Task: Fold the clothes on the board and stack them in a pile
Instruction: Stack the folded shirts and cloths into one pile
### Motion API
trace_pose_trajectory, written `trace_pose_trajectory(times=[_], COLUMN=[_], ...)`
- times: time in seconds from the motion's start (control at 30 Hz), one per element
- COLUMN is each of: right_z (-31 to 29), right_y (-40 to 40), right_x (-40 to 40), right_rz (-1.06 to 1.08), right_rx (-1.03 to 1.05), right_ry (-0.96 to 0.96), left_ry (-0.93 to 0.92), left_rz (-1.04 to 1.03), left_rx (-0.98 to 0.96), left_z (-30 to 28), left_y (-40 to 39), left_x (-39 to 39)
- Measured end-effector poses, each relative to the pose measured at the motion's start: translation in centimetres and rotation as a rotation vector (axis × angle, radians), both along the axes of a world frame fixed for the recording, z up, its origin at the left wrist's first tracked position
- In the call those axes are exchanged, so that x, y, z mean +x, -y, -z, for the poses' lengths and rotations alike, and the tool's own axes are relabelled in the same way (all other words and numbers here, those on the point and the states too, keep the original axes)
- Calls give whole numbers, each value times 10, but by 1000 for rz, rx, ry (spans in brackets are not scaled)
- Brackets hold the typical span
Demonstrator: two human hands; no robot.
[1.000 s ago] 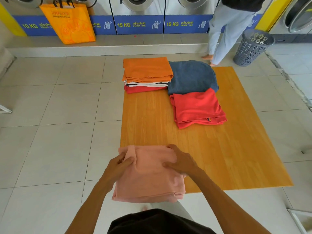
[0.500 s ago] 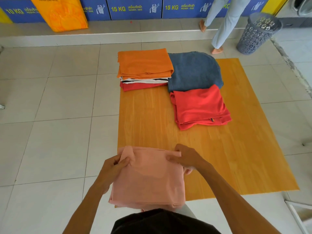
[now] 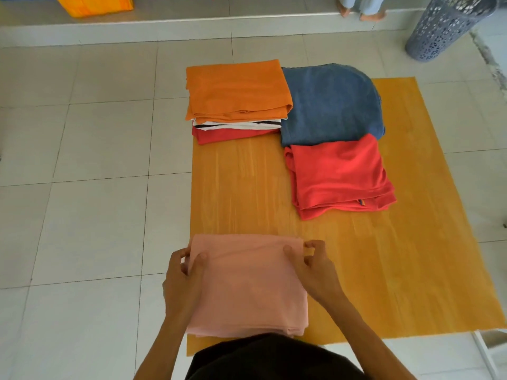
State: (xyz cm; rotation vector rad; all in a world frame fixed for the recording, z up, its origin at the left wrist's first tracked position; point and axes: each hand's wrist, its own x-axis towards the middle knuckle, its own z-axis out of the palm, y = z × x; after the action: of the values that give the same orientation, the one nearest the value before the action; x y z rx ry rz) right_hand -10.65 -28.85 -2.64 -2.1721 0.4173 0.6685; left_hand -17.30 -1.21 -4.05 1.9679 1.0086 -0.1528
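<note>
- Two hands on one garment; scanning left to right across the wooden board [image 3: 411,256].
- Left hand [image 3: 183,281], at about 7 o'clock in the view: thumb on top, fingers curled under the far-left corner of the pink folded garment [image 3: 247,286], pinching that corner.
- Pink folded garment lies at 6 o'clock, on the board's near-left corner, its near edge close to the person's dark shirt. It looks folded into a rough square, several layers showing along the near edge.
- Right hand [image 3: 315,272], just right of 6 o'clock: thumb on the cloth, fingers hooked at the far-right corner, pinching it likewise.
- Stack [image 3: 236,97] at 12 o'clock, far-left corner of the board: orange on top, a striped white piece beneath, red at the bottom.
- Blue garment [image 3: 329,105] at 1 o'clock, touching the stack's right side; rounded, less neatly squared.
- Red garment [image 3: 340,176] toward 2 o'clock, overlapping the blue one's near edge.
- Judged step: folding of the pink piece looks finished; the grip reads as readying a lift.
- Next move, as a judgement: carry it level toward 12 o'clock and set it on the orange top, keeping both corners taut so the layers don't slide apart.
</note>
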Motion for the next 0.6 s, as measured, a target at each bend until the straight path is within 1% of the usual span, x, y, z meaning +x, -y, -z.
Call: trace_pose_trajectory(times=[0.1,0.17,0.2,0.27,0.37,0.47,0.6], right_z=[7,8,7,4,-6,-17,-37], right_y=[1,2,2,0,-9,-17,-26], right_x=[-11,-8,-4,9,34,71,139], right_rz=[-137,-153,-153,-115,4,106,152], right_rx=[-63,-27,-7,42,132,178,192], right_ry=[-101,-102,-89,-36,80,167,328], left_ry=[-134,-266,-290,-209,-4,120,241], left_rz=[-51,-7,36,73,6,26,60], left_rx=[-47,-17,0,9,-39,-16,18], left_z=[-1,-4,-4,-9,-23,-35,-60], left_y=[3,7,9,12,14,11,-5], left_x=[-6,-4,-1,6,33,84,174])
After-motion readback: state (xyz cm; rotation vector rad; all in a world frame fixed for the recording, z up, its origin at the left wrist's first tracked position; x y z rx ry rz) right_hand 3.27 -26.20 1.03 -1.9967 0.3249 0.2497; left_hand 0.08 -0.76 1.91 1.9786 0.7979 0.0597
